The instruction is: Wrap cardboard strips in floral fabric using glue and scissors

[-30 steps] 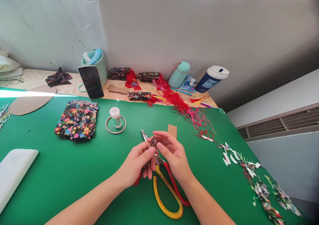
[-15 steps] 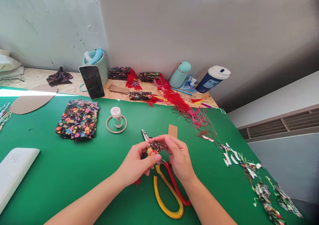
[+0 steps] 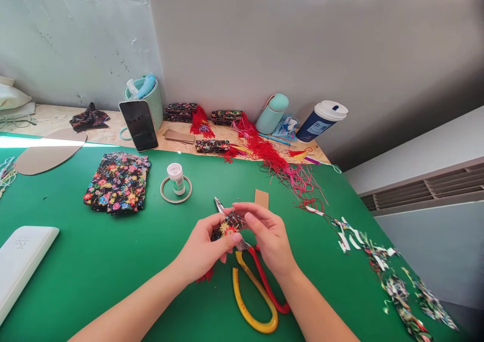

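Note:
My left hand (image 3: 206, 243) grips a small folded piece of black floral fabric (image 3: 230, 226), thumb across its front. Red tassel threads (image 3: 205, 275) show below that hand. My right hand (image 3: 269, 233) is at the fabric's right end, index finger along its upper edge and thumb close in front, fingers curled round it. Beneath both hands lies a pair of scissors (image 3: 257, 291) with one yellow and one red handle; its metal tip (image 3: 218, 204) shows past the left fingers. Behind the right hand a tan card strip (image 3: 261, 198) is partly covered.
On the green mat, a stack of floral fabric (image 3: 117, 180) lies left, near a small white-capped bottle (image 3: 176, 178) in a ring. A phone (image 3: 139, 125), tassels (image 3: 266, 150), a mint flask (image 3: 273, 114) and a lidded cup (image 3: 321, 121) line the back. Scraps (image 3: 381, 261) trail down the right.
My right thumb has shifted slightly down and left along the fabric's end. The fabric has tilted a little, and more of the red tassel shows. The scissors stay put.

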The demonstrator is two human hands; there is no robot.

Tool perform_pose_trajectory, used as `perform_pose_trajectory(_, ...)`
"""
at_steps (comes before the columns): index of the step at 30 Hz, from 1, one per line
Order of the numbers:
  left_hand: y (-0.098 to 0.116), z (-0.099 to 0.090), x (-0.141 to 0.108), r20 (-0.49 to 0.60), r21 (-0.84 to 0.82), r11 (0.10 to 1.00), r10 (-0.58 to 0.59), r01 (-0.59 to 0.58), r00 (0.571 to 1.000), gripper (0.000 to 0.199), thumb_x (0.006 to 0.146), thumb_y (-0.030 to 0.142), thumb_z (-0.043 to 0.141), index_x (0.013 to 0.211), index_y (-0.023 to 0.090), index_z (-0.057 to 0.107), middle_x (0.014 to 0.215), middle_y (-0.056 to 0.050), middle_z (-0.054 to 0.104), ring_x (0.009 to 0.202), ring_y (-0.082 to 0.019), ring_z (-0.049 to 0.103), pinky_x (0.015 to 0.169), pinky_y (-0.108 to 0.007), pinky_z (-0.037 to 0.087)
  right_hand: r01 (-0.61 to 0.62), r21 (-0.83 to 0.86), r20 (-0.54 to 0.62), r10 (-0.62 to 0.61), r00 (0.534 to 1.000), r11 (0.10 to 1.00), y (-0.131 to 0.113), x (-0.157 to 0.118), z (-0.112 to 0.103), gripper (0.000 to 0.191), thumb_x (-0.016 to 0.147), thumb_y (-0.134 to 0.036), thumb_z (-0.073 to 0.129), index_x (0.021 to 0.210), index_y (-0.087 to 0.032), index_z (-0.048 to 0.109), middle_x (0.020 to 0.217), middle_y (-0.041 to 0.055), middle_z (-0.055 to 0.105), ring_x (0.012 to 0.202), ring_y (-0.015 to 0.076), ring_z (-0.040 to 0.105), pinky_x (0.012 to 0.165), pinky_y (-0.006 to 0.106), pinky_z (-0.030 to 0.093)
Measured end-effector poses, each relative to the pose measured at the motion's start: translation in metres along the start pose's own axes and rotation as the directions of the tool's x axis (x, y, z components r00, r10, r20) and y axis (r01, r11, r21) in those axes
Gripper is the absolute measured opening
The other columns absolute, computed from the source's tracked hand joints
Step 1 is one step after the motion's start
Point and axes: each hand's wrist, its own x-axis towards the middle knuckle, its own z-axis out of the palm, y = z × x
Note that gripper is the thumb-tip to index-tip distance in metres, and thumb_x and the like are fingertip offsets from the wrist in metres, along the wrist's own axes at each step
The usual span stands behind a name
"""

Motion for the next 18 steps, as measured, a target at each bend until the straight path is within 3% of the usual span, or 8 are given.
perform_pose_trajectory(4, 0.0015, -0.0007, -0.0014, -0.124, 0.242, 0.963, 0.154, -0.121, 0.980, 0.020, 0.078, 0.034, 0.066, 0.079, 0.016, 0.058, 0.062, 0.005, 0.048, 0.054, -0.008, 0.043, 0.051, -0.020, 0.036, -0.008, 0.015, -0.055, 0.009, 0.998, 1.000, -0.0007, -0.0013, 0.0050, 0.030, 0.067, -0.029, 0.080, 0.094, -0.023, 0.068, 0.098, 0.0054, 0.074, 0.085, 0.0186, 0.069, 0.080, 0.032, 0.057)
perform_pose_trajectory(8, 0.0011, -0.0010, -0.0031, -0.145, 0.508, 0.835, 0.326, -0.213, 0.934, 0.015, 0.083, 0.027, 0.059, 0.073, 0.017, 0.056, 0.065, 0.004, 0.051, 0.062, -0.010, 0.042, 0.056, -0.021, 0.033, -0.038, -0.010, -0.059, 0.038, 0.998, 0.999, -0.0007, -0.0002, 0.0060, 0.019, 0.068, -0.030, 0.079, 0.082, -0.021, 0.069, 0.092, 0.0054, 0.074, 0.072, 0.0164, 0.069, 0.067, 0.029, 0.060)
perform_pose_trajectory(14, 0.0002, -0.0016, -0.0041, -0.149, 0.522, 0.834, 0.294, -0.177, 0.944, 0.013, 0.085, 0.029, 0.056, 0.079, 0.018, 0.058, 0.066, 0.004, 0.051, 0.059, -0.011, 0.041, 0.054, -0.022, 0.031, -0.063, -0.105, -0.094, 0.053, 0.994, 0.993, -0.0006, 0.0027, 0.0018, 0.020, 0.075, -0.039, 0.072, 0.082, -0.020, 0.074, 0.080, 0.0050, 0.075, 0.052, 0.0135, 0.064, 0.055, 0.028, 0.058)
perform_pose_trajectory(18, 0.0006, -0.0023, -0.0049, -0.156, 0.504, 0.850, 0.263, -0.152, 0.952, 0.013, 0.084, 0.030, 0.056, 0.080, 0.018, 0.058, 0.065, 0.004, 0.049, 0.057, -0.010, 0.040, 0.053, -0.022, 0.031, -0.047, -0.045, -0.095, 0.042, 0.995, 0.998, 0.0017, 0.0036, -0.0001, 0.025, 0.079, -0.044, 0.067, 0.081, -0.020, 0.075, 0.083, 0.0063, 0.075, 0.058, 0.0154, 0.066, 0.053, 0.026, 0.056)
